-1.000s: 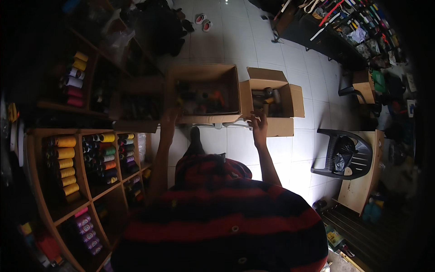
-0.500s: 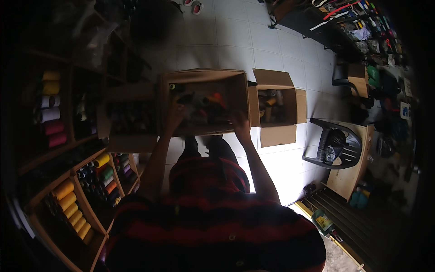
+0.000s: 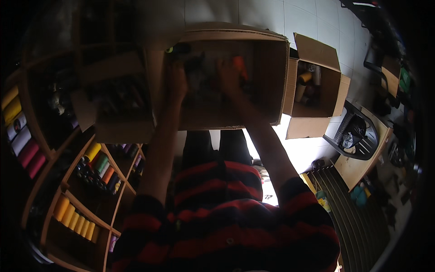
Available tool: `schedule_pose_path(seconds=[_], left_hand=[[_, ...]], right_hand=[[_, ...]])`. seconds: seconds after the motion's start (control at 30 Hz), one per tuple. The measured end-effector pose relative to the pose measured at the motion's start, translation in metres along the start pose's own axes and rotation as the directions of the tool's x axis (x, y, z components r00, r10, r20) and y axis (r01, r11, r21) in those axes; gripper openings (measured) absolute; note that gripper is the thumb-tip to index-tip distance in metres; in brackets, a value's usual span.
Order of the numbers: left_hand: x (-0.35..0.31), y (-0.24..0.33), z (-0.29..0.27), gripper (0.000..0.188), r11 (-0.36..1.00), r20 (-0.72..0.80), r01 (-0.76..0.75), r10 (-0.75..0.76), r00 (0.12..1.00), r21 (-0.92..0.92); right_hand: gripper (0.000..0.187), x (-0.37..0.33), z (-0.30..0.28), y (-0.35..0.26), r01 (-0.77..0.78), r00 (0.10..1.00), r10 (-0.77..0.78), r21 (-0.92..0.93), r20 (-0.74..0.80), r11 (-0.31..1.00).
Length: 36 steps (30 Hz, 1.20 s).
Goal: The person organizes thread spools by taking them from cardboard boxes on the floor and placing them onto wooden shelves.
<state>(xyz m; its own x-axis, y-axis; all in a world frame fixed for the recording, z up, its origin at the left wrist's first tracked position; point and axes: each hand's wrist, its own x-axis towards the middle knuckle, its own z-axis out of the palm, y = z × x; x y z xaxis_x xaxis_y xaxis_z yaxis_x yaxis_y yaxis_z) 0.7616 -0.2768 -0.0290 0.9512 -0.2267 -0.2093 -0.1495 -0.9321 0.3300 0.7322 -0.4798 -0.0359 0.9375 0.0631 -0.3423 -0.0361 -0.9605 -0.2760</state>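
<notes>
Both my hands are down inside a large open cardboard box [image 3: 267, 86] in front of me. By its left wall is my left hand [image 3: 176, 77], close to a dark object [image 3: 195, 61] whose kind I cannot make out. My right hand [image 3: 228, 76] reaches into the middle, beside an orange thread spool [image 3: 239, 67]. Shadow and blur hide the fingers of both hands, so any grip is unclear. A dark spool with a lime-green end [image 3: 170, 49] lies in the far left corner of the box.
A smaller open box [image 3: 312, 127] with several thread spools stands at the right, another box [image 3: 120, 129] at the left. Wooden shelves [image 3: 68, 181] with coloured spools line my left side. Farther right is a dark plastic chair [image 3: 367, 140] holding a black bag.
My right hand has gone from the near right edge into the middle of the large box. My left hand reaches farther in along the left wall. The whole view has shifted.
</notes>
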Motion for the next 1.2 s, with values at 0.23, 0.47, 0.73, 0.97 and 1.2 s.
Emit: schedule_pose_path(seconds=[0.23, 0.47, 0.73, 0.97, 1.2], left_hand=[[0.01, 0.029, -0.042, 0.054, 0.761, -0.097, 0.129, -0.245, 0.965, -0.636], [-0.021, 0.009, -0.051, 0.044, -0.299, 0.132, 0.053, -0.251, 0.959, -0.953], [-0.024, 0.064, -0.133, 0.048, -0.374, 0.353, 0.328, 0.004, 0.936, -0.867], [-0.049, 0.052, -0.141, 0.069, 0.044, 0.263, 0.268, 0.394, 0.881, -0.962], [-0.077, 0.032, -0.164, 0.063, -0.257, 0.203, 0.224, 0.105, 0.973, -0.94]], right_hand=[[0.069, -0.01, -0.068, 0.011, -0.315, 0.939, 0.324, 0.679, 0.12, 0.663], [0.07, -0.05, -0.113, 0.012, -0.181, 0.943, 0.132, 0.805, 0.304, -0.566], [0.066, -0.062, -0.13, -0.016, -0.234, 0.892, 0.101, 0.64, 0.441, -0.732], [0.059, -0.064, -0.137, -0.061, -0.402, 0.914, -0.248, 0.642, 0.321, -0.653], [0.05, -0.077, -0.13, -0.084, -0.454, 0.881, -0.183, 0.888, 0.436, -0.07]])
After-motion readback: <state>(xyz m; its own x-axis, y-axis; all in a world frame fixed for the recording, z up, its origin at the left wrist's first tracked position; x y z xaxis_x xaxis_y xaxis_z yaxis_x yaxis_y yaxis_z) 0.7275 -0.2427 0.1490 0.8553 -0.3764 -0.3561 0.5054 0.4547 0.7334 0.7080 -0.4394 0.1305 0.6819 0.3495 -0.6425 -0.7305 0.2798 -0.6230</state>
